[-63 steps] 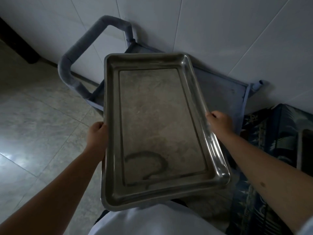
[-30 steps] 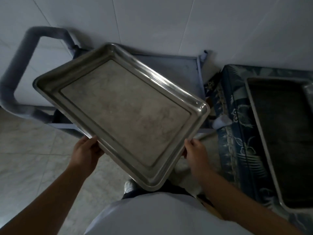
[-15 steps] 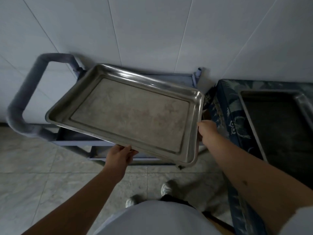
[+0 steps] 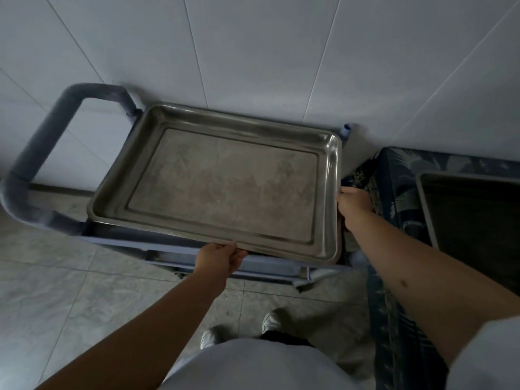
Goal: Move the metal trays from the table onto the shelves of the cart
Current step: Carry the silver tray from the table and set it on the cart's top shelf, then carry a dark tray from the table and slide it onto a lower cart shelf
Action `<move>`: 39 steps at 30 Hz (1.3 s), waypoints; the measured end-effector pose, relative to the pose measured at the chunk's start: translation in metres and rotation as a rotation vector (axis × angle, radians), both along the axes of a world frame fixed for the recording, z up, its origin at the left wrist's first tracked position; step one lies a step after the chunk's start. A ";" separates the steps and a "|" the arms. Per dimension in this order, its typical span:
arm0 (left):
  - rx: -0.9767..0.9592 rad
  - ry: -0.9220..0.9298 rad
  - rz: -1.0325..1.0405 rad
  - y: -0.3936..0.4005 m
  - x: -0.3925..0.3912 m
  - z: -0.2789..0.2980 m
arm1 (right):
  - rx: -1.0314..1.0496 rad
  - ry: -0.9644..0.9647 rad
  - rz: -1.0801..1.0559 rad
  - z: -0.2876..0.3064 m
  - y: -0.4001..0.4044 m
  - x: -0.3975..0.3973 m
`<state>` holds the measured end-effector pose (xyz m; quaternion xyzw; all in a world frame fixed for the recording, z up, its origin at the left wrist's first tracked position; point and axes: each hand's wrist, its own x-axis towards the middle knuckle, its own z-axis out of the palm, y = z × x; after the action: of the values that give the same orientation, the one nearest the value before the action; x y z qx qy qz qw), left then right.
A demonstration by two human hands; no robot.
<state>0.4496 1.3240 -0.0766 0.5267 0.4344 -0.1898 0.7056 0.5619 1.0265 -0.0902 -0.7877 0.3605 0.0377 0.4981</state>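
A large rectangular metal tray (image 4: pixel 225 181) lies nearly level over the top shelf of the blue cart (image 4: pixel 168 249), covering most of it. My left hand (image 4: pixel 219 260) grips the tray's near long rim from below. My right hand (image 4: pixel 354 204) holds its right short rim. Whether the tray rests fully on the shelf cannot be told. A second metal tray (image 4: pixel 475 220) lies on the table (image 4: pixel 394 198) at the right, on a blue patterned cloth.
The cart's padded handle (image 4: pixel 42 153) loops out to the left. A white tiled wall (image 4: pixel 253 52) stands right behind the cart. Grey floor tiles (image 4: pixel 56 299) spread below, with my shoes (image 4: pixel 270 322) close to the cart's front.
The tray turned from lengthwise to crosswise, levelled out and came down over the cart's top shelf. My left hand shifted to the near rim, my right hand to the right end.
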 end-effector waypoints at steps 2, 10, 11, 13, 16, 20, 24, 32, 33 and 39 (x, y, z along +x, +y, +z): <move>0.023 0.022 -0.030 -0.004 0.006 0.001 | -0.014 -0.015 0.023 -0.003 -0.004 0.008; 0.091 0.016 -0.137 -0.015 0.020 0.001 | -0.242 -0.092 0.211 -0.004 -0.015 0.030; 0.099 0.022 -0.150 -0.015 0.021 0.000 | -0.258 -0.097 0.229 -0.004 -0.016 0.032; 0.123 0.030 -0.177 -0.014 0.022 -0.003 | -0.294 -0.105 0.277 -0.006 -0.018 0.034; 0.183 0.028 -0.245 -0.010 0.021 -0.005 | -0.382 -0.110 0.352 -0.010 -0.021 0.034; 0.278 0.017 -0.331 -0.005 0.020 -0.002 | -0.423 -0.076 0.372 -0.005 -0.020 0.032; 0.566 -0.056 -0.751 0.009 0.016 0.005 | -0.389 -0.040 0.384 0.009 -0.003 0.017; 1.209 -0.625 -1.161 0.064 -0.014 0.012 | -0.788 -0.046 0.852 0.024 0.081 -0.090; 1.262 -0.653 -1.222 0.071 -0.017 0.012 | -0.808 -0.027 0.896 0.022 0.091 -0.103; 1.409 -0.602 -1.481 0.110 -0.027 0.011 | -0.827 0.082 0.868 0.011 0.143 -0.173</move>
<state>0.4231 1.4343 -0.0661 0.9743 -0.1744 -0.1395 0.0290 0.3894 1.1694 -0.0789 -0.9893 0.0096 0.1247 0.0751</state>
